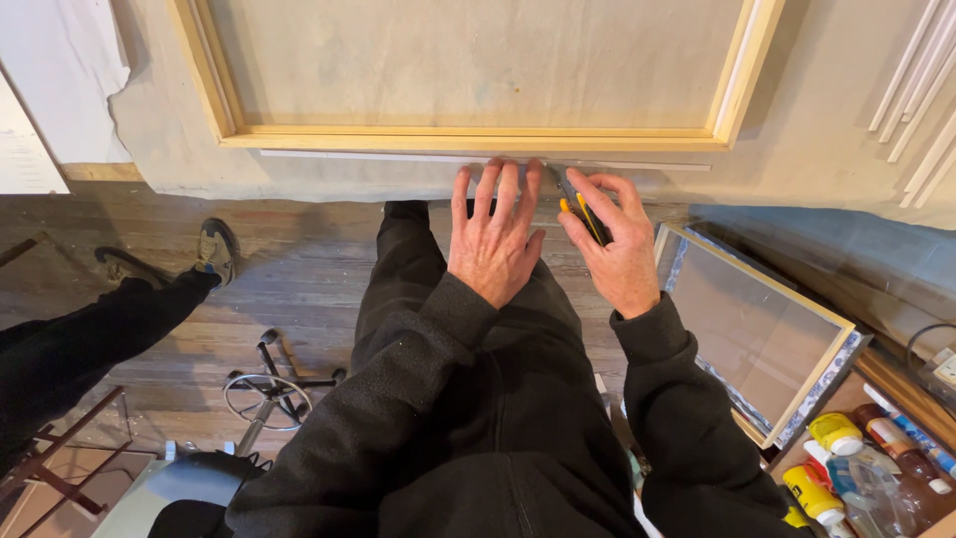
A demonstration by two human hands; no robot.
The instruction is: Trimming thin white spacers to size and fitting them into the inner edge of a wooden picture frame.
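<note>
Black sleeves fill the near foreground, leading up to both hands at the front edge of a work table point(149, 149) draped in a beige cloth. Spread flat with fingers splayed, the left hand point(495, 237) presses down on a thin white strip point(378, 155) that runs along that edge, just below the lower rail of a large pale wooden frame point(478, 137) lying on the table. Just beside it, the right hand point(615, 247) is closed around a yellow and black utility knife point(580, 209), whose tip points at the strip near its right end; whether the blade touches it I cannot tell. More white strips point(921, 90) lie fanned at the table's right edge. Below the table edge the wooden floor is open to the left, where another person's dark trouser leg and shoe point(215, 251) stretch in, with the base of a rolling stool point(269, 394) nearby. To the right, a smaller frame point(757, 329) leans close to the right arm, and a box point(896, 399) at the lower right corner holds bottles with yellow caps point(835, 432) and tubes.
</note>
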